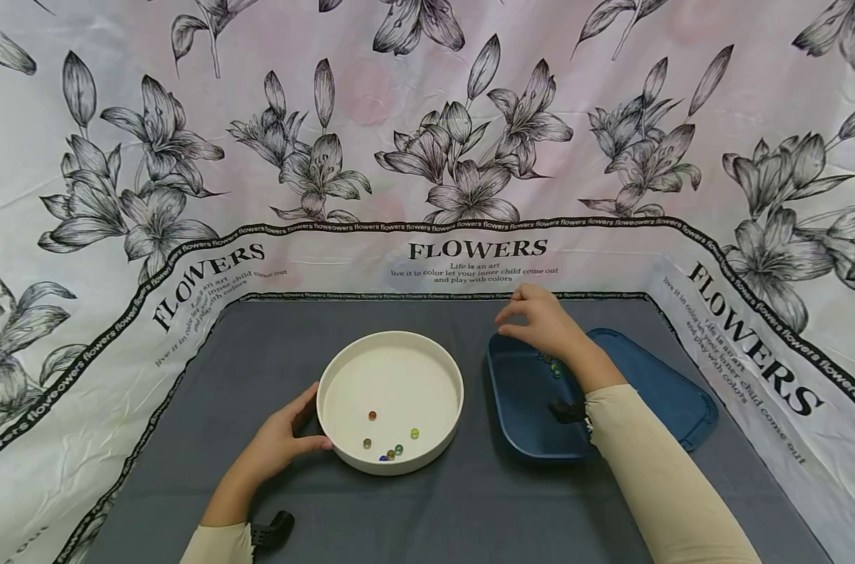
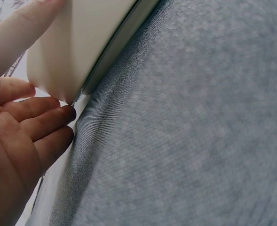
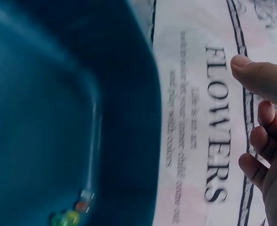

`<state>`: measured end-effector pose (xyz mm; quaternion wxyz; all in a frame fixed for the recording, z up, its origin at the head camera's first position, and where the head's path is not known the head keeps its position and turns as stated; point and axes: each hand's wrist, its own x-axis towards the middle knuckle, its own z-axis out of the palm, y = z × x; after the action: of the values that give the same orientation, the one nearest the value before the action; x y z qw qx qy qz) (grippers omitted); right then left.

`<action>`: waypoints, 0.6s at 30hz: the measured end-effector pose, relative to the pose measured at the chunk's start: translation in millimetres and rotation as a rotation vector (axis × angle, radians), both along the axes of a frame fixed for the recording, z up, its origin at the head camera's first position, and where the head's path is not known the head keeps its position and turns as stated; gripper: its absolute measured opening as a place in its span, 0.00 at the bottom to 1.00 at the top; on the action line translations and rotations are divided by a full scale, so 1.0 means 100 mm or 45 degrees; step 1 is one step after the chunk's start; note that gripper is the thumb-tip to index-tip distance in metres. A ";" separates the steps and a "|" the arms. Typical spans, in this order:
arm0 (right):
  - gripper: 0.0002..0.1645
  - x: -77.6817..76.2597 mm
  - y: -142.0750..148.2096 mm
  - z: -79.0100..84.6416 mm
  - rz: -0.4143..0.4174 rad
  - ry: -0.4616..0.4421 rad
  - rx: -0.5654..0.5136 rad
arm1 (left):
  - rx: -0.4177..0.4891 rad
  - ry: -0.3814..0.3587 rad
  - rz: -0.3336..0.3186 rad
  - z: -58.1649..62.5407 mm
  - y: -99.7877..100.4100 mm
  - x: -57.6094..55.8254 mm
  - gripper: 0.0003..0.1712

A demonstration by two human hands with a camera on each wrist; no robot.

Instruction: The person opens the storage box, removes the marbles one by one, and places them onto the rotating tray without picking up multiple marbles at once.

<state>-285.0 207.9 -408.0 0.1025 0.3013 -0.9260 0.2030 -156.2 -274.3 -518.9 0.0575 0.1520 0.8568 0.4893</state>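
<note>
Left hand (image 1: pixel 281 432) loose against dish (image 1: pixel 392 372), right hand (image 1: pixel 542 323) relaxed above tray (image 1: pixel 524 411) (long axis forward)

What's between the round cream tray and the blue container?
Only a narrow strip of bare grey cloth lies between the round cream tray and the blue container, as the head view shows.

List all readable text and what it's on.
"FLOWERS": white patterned cloth, at left, centre and right.
"Life is an art live it in color let your inner child come out and play with colors": cloth, below centre FLOWERS; side copies partly legible.
"flowers": repeated along the cloth's black bands.
Bottom-left lettering: cut off, unreadable.
White dish, blue tray: no text visible.
</note>
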 end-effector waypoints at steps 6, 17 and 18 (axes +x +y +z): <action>0.12 0.00 0.29 -0.11 -0.159 -0.017 0.055 | -0.011 0.013 0.012 0.00 0.01 0.01 0.66; 0.14 0.04 0.55 -0.33 -0.380 -0.132 0.220 | -0.022 0.021 0.004 -0.02 0.00 0.00 0.64; 0.14 0.04 0.56 -0.35 -0.392 -0.139 0.222 | -0.017 0.022 0.003 -0.02 0.01 0.00 0.64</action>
<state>-281.0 263.9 -442.8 0.0555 0.1522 -0.9795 0.1200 -155.9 -273.6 -521.0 0.0506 0.1547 0.8607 0.4825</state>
